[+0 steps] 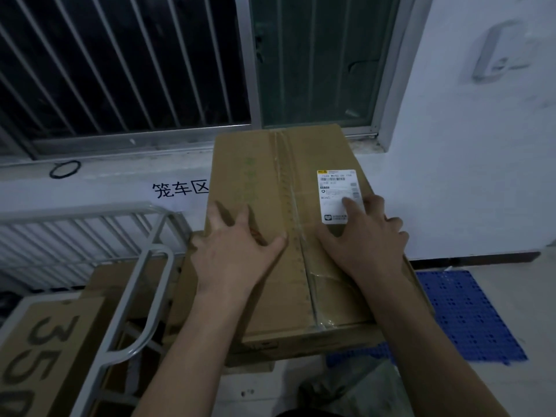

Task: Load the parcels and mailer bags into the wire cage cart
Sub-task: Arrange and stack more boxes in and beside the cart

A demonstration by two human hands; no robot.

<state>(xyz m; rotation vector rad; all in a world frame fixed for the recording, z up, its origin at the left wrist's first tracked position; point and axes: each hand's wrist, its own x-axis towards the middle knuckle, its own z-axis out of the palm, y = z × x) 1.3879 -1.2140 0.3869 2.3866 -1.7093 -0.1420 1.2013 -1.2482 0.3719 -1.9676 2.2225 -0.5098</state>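
At my left stands the wire cage cart (90,224), a cardboard sign (51,335) marked 350 on it. Just beside its rail is the taped cardboard parcel (240,152). My left hand (237,254) lies flat on top, fingers spread and released. My right hand (367,239) does likewise, forefinger on the shipping label (334,182). A blue plastic pallet (469,311) lies to the right.

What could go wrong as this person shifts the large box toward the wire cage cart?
The left hand and right hand lie spread on top of the cardboard box, not under it, so it might slide or tip. The cart's grey rail stands close beside the box; a corner could catch there.
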